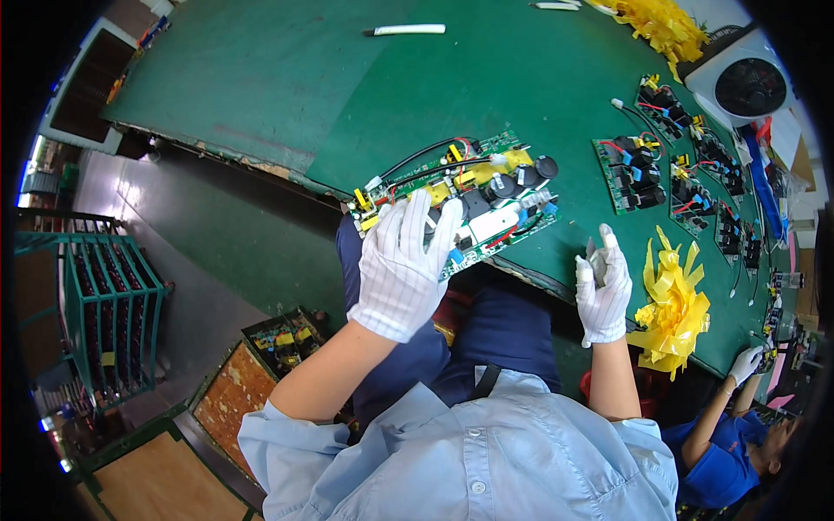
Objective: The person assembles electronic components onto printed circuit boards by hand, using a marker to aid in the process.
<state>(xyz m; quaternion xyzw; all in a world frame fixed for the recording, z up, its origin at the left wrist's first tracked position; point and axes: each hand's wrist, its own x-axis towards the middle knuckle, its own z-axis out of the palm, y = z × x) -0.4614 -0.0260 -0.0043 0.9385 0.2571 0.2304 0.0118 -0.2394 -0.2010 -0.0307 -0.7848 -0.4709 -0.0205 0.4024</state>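
Note:
My left hand [401, 265], in a white striped glove, grips the left part of a populated green circuit board [486, 227]. The board tilts over the front edge of the green table; black capacitors, yellow-wrapped parts, a white block and black and red wires stand on it. Its underside and my left thumb are hidden. My right hand [604, 291], gloved alike, is raised at the table edge, apart from the board. Its thumb and forefinger close round a small greyish piece that I cannot make out. Just right of it hangs a clump of yellow tape strips [673, 304].
Several smaller circuit boards [632, 174] with wires lie on the right of the table [365, 104]. A brush-like white stick [407, 30] lies at the back, a fan [749, 87] at the far right. A teal rack [113, 304] stands left; a co-worker in blue [717, 460] sits right.

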